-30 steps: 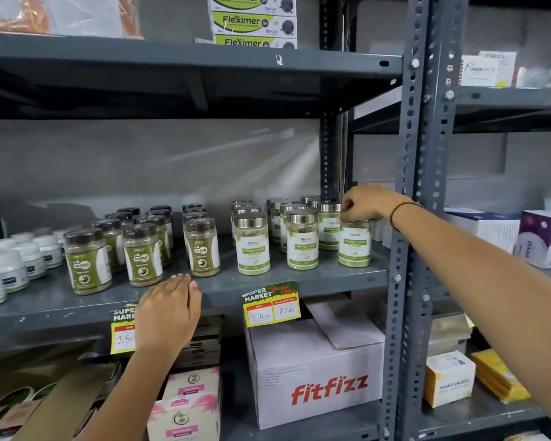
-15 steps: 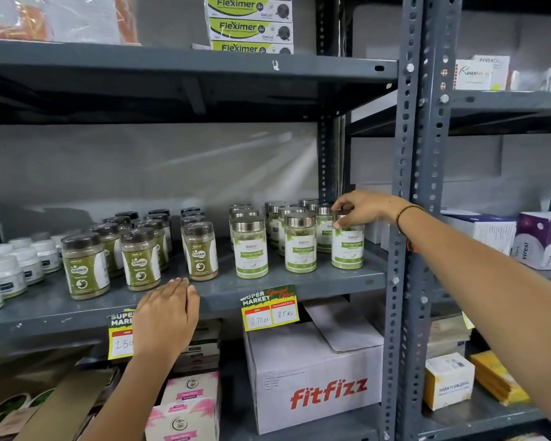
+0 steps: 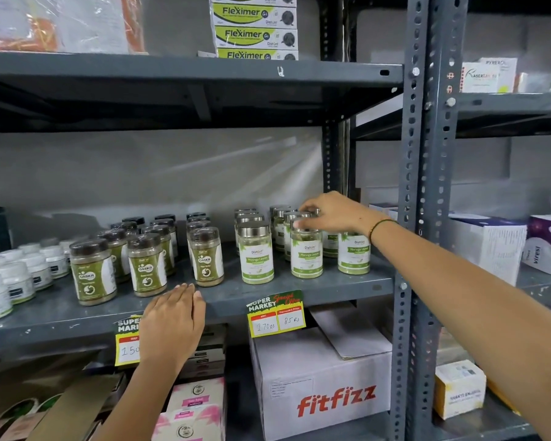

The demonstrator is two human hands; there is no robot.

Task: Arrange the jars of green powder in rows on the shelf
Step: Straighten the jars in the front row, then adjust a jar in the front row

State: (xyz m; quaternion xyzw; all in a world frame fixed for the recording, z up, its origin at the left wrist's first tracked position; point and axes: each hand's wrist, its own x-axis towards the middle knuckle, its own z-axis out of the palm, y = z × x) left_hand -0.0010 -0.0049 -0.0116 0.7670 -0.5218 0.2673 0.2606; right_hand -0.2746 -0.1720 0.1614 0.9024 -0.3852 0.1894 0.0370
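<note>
A: Where are the jars of green powder found, taking the "85 Rs" price tag [image 3: 275,317] as the landmark?

B: Three front Moringa jars are seen standing upright on the shelf [image 3: 337,286] just above the tag: one [image 3: 257,252] up and slightly left of it, the middle jar [image 3: 306,248] up and right, a third [image 3: 353,253] further right. More silver-lidded jars are lined up behind them. The darker Caska jars [image 3: 147,265] are kept well to the tag's left.

A: What is being done by each hand?

B: The right hand [image 3: 334,213] is closed from above on the lid of the middle jar, fingertips [image 3: 303,221] pinched around the metal cap. The left hand [image 3: 172,326] is laid flat and relaxed against the shelf edge, left of the tag, with nothing grasped.

A: How is such a jar expected to handle?

B: It is judged rigid and fairly light, powder being no great load. The clear wall may be glass or plastic; that cannot be told, so knocks against the neighbours are best avoided. The polished cap is likely slippery, and a lift by the cap alone depends on the thread being tight.

A: Where should it be taken hold of?

B: For sliding into line, the cap grip is thought adequate. For lifting, the labelled body below the cap would be gripped more safely, since paper gives friction
</note>
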